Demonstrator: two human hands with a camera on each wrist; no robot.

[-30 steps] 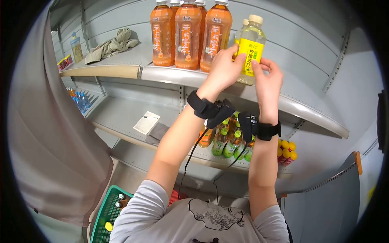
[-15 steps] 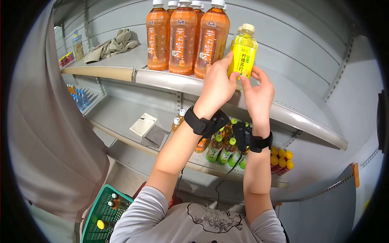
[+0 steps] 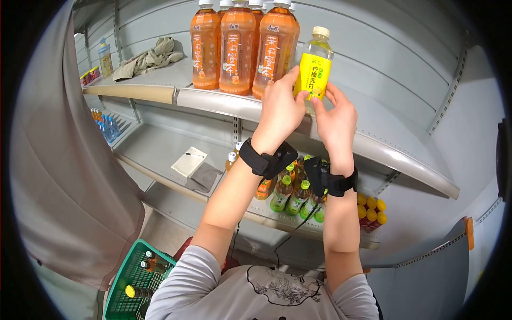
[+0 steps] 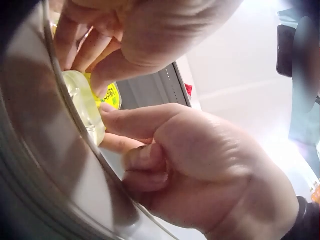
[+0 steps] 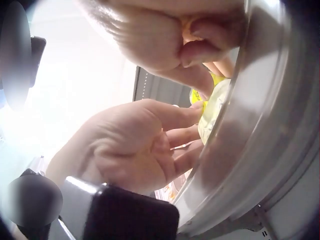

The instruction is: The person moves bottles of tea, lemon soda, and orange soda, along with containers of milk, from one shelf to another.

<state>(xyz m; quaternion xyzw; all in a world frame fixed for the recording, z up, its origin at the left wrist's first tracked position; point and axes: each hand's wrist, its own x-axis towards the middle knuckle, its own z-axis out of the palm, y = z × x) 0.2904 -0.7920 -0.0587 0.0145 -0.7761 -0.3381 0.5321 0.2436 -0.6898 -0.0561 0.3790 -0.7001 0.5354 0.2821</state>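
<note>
A clear bottle with a yellow label (image 3: 314, 72) stands upright at the front of the upper shelf (image 3: 229, 105), right of the orange drink bottles (image 3: 237, 50). My left hand (image 3: 281, 109) holds its left side, thumb low on the label. From the right, my right hand (image 3: 337, 120) grips its lower part between thumb and fingers. The left wrist view shows the bottle's pale base (image 4: 84, 102) by the shelf edge, with my left hand (image 4: 165, 32) above and my right hand (image 4: 200, 160) below. Fingers partly hide the bottle.
Green-capped bottles (image 3: 298, 197) and yellow-capped containers (image 3: 372, 210) sit on the lower shelf, with a notepad (image 3: 189, 161) to the left. A crumpled cloth (image 3: 149, 58) lies on the upper shelf's left part. A green basket (image 3: 121, 282) holding bottles stands below.
The yellow-labelled bottle and both hands have shifted slightly left, toward the orange bottles. Another yellow bottle, partly visible behind it before, is now out of sight. The head view has also moved.
</note>
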